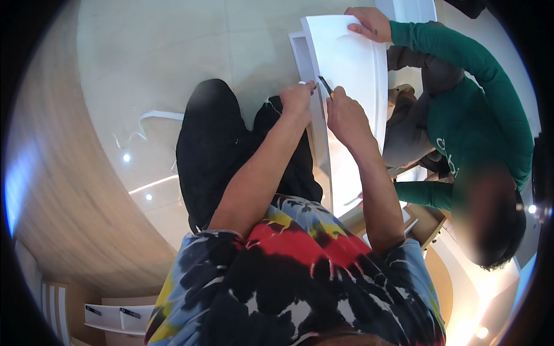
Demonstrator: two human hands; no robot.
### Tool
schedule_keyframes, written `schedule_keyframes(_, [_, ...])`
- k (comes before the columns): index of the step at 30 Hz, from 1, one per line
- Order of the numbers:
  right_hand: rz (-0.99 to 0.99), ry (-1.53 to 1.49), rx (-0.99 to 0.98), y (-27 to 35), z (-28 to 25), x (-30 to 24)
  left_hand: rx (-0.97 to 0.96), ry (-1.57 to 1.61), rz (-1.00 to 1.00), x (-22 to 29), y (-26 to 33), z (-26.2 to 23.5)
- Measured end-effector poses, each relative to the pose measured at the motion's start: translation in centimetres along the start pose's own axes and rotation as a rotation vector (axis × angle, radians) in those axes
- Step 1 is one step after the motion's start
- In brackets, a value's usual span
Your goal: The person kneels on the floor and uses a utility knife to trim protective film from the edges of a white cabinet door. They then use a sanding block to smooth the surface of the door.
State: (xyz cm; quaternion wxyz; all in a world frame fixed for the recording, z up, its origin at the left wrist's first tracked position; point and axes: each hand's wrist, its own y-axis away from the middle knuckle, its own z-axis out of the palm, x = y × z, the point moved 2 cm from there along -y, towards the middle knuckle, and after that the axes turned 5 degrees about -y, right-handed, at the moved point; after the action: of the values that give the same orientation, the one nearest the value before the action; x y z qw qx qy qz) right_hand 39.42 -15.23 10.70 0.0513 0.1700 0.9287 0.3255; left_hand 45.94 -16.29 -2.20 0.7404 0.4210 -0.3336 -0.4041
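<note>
Beyond the tie-dyed shirt [306, 277] at bottom centre, the right hand [348, 118] grips a dark-bladed cutter [326, 86] just right of upper centre, its tip by the left edge of a white panel [349, 63]; the left hand [297, 101] curls beside that edge, though I cannot tell what it pinches. A co-worker's hand [370, 26] rests on the panel's top corner, upper right, and a white strip [161, 115] lies on the floor [150, 57], left of centre.

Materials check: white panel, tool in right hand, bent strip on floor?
White panel: likely coated board; smooth white face with soft sheen, core unclear.
Tool: thin dark blade, probably metal; handle mostly hidden by the right hand.
Strip: plastic or paper, can't tell; thin, white, loosely bent.
</note>
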Motion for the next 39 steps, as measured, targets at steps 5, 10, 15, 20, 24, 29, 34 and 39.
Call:
schedule_keyframes(5, [0.016, 0.009, -0.019, -1.5, 0.9, -0.5, 0.069, -0.047, 0.062, -1.4, 0.3, -0.5])
schedule_keyframes(10, [0.028, 0.018, -0.011, 0.1, 1.4, 0.5, -0.002, -0.151, 0.115, -2.0, -0.1, -1.0])
schedule_keyframes(15, [0.012, -0.039, -0.005, -0.4, 1.1, 0.0, 0.114, -0.112, 0.082, -3.7, -1.0, -1.4])
schedule_keyframes(20, [-0.032, -0.066, 0.023, -0.6, 1.9, 0.9, 0.107, -0.192, 0.055, -3.0, 0.1, -1.6])
schedule_keyframes(24, [0.033, -0.049, 0.013, 0.8, 2.1, 1.0, 0.166, -0.274, 0.120, -4.5, -1.1, -2.1])
schedule_keyframes(29, [0.079, -0.043, -0.002, 0.2, 1.9, 0.4, 0.163, -0.317, 0.105, -5.5, -0.5, -2.0])
schedule_keyframes(34, [0.020, -0.039, 0.004, 2.2, 2.8, 1.6, 0.153, -0.508, 0.172, -6.8, -3.2, -3.6])
schedule_keyframes(39, [0.014, -0.025, 0.008, 0.7, 2.9, 1.1, 0.196, -0.544, 0.131, -7.7, -3.1, -3.9])
